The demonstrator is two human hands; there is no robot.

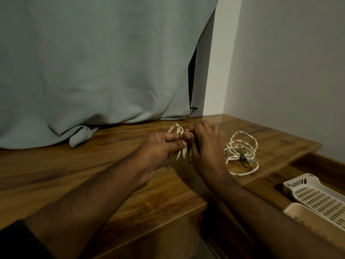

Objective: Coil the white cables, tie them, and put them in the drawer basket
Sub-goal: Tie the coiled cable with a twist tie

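Between both sets of fingertips: coiled white cable point(176, 142), left hand point(158, 148) and right hand point(202, 146) pinching it mid-bundle, apparently tying | right of right fingers: second cable point(240, 152), loose, black tie on it | drawer basket point(315, 197) holds no cable, both still to stow

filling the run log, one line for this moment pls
both hands: left hand, right hand grip coiled cable | second cable on desk | basket empty

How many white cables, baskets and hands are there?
White cables: 2, a coiled white cable held in both hands and a loose white cable on the wooden top
White plastic slotted baskets: 1
Hands: 2, left hand, right hand
Total: 5
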